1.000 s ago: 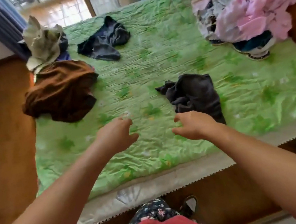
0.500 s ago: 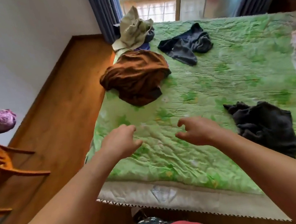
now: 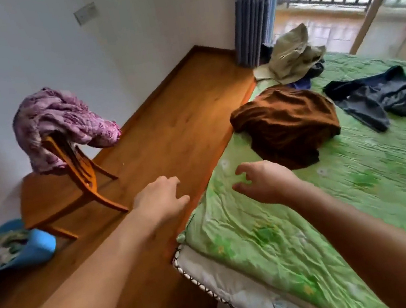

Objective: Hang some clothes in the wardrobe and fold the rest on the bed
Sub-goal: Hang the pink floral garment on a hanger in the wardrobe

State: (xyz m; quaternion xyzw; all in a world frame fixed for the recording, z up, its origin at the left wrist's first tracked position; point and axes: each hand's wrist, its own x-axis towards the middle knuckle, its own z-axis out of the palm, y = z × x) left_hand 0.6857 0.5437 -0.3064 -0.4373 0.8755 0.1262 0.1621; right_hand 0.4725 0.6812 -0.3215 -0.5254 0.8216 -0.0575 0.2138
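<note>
As the view swings left along the green-covered bed [image 3: 360, 182], a chair [image 3: 80, 173] draped in purple cloth comes into sight off its left side. A brown garment [image 3: 287, 124] lies crumpled by the bed's left edge, seemingly the next pick. The left hand [image 3: 160, 200] and right hand [image 3: 265, 184] hover short of it, loosely curled and empty. No writing is legible.

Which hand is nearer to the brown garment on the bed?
Right. The right hand hovers over the bed, just short of the brown garment; the left hand is farther left, over the wooden floor.
</note>
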